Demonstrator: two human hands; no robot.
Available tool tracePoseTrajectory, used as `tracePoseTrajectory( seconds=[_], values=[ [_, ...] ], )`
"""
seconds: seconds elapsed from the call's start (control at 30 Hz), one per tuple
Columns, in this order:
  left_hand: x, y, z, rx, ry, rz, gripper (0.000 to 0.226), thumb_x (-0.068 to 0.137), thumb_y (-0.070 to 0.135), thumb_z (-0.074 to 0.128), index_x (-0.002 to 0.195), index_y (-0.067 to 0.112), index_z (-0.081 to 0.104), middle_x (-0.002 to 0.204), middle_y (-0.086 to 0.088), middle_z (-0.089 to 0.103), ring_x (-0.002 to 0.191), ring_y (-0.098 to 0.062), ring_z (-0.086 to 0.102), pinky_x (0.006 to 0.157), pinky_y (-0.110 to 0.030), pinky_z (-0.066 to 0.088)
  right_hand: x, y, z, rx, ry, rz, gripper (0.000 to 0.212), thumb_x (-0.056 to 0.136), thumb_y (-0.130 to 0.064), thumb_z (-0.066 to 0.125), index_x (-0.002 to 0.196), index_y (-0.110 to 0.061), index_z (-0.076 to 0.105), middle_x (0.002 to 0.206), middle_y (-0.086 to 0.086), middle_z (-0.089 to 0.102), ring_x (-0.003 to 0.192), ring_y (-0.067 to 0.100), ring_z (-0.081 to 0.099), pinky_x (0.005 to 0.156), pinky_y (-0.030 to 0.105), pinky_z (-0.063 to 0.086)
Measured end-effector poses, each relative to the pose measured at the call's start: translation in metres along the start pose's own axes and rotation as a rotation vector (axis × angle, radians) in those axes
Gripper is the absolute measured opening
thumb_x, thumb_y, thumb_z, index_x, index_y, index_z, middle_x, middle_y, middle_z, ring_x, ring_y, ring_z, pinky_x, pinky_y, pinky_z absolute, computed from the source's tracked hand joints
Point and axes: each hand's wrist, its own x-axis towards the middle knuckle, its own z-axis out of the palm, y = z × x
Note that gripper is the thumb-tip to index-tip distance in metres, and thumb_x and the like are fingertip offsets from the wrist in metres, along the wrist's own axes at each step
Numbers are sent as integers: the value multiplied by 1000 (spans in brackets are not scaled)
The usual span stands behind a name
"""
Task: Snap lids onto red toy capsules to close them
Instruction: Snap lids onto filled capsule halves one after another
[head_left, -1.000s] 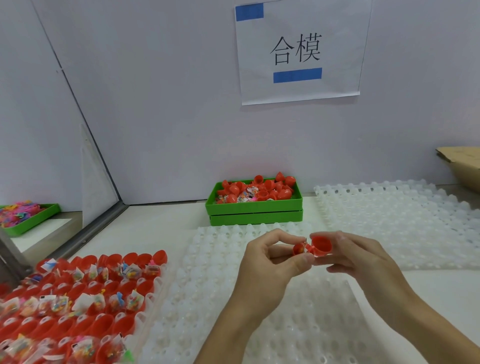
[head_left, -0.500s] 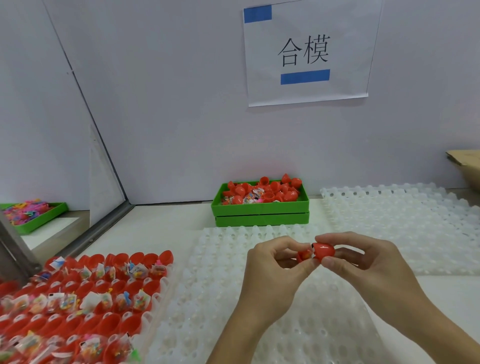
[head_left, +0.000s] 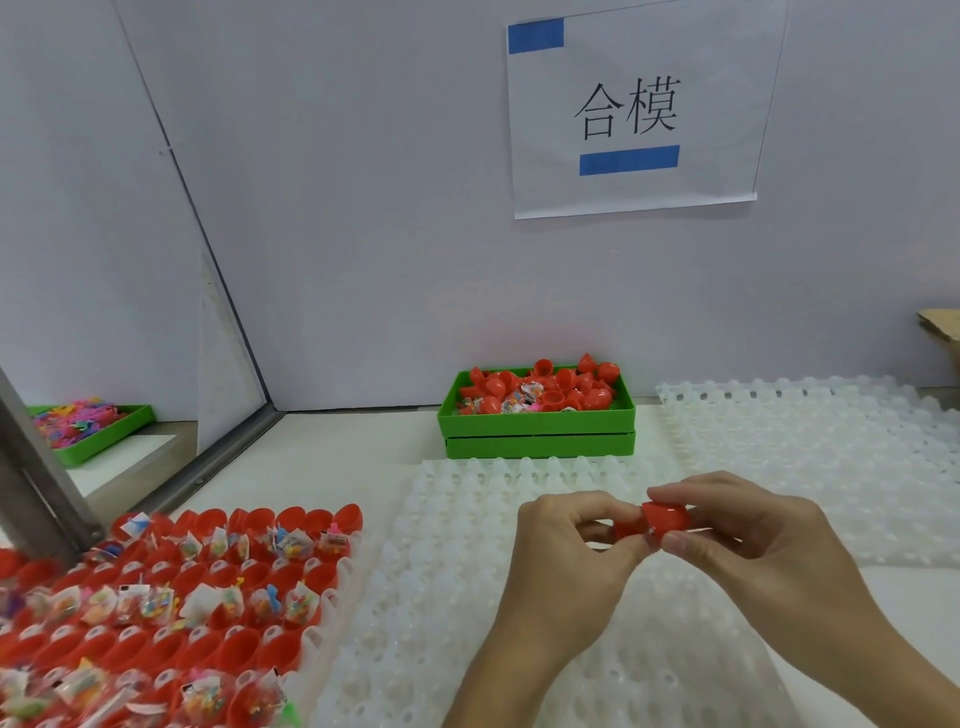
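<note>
Head view: both hands meet above the middle of the counter (head_left: 332, 467), over a white dimpled tray (head_left: 467, 623) that lies along its near edge. The left hand (head_left: 566, 566) has its fingers and thumb curled around the red capsule (head_left: 626, 530), of which only a small part shows between the fingertips. The right hand (head_left: 753, 540) pinches the red lid (head_left: 667, 517) between thumb and forefinger, with the other fingers curled behind it. The lid touches the capsule's open end, and I cannot tell whether it is fully seated.

At the near left corner of the counter sits a tray of open red capsules (head_left: 171, 597), packed in rows, many with small bagged toys inside; this part of the picture is blurred. Toward the back edge, against the wall, stand two stacked green bins (head_left: 537, 428), the upper one heaped with loose red lids and a few toy bags. A second white dimpled tray (head_left: 810, 447) lies along the right side of the counter, its near edge just beyond the right hand. A paper sign (head_left: 634, 109) with two printed characters and blue tape strips hangs on the wall above the bins. Beyond a divider panel (head_left: 228, 364) on the left, another green bin (head_left: 93, 431) holds multicoloured small pieces. A corner of cardboard (head_left: 943, 327) shows at the far right edge.
</note>
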Motion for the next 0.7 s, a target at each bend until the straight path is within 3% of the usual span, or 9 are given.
tracePoseTrajectory(
  seconds=[0.13, 0.3, 0.47, 0.7],
  values=[
    [-1, 0, -1, 18, -80, -7, 18, 82, 18, 79, 98, 26, 80, 91, 16, 77, 86, -4, 72, 82, -25, 59, 1, 1, 1, -10, 5, 1, 32, 71, 13, 75, 89, -13, 79, 90, 5, 72, 76, 22, 73, 71, 29, 59],
    [-2, 0, -4, 80, -137, 19, 21, 89, 19, 72, 106, 30, 77, 96, 18, 76, 91, 0, 70, 82, -24, 59, 1, 1, 0, 6, 27, 11, 32, 72, 15, 73, 88, -12, 79, 87, 5, 73, 74, 20, 72, 70, 22, 58],
    [-1, -2, -2, 53, -90, 4, 22, 91, 14, 68, 104, 29, 78, 93, 14, 77, 88, -4, 71, 83, -33, 60, 1, -1, -1, 19, 15, 20, 34, 73, 17, 72, 89, -12, 79, 86, 2, 73, 73, 18, 72, 68, 16, 56],
    [-2, -1, 2, -68, 2, -4, 17, 86, 17, 74, 93, 31, 79, 83, 9, 78, 79, -12, 74, 82, -41, 61, 0, 0, 2, 54, 7, 12, 37, 70, 20, 72, 86, -12, 80, 90, 4, 72, 77, 22, 73, 70, 21, 58]
  ],
)
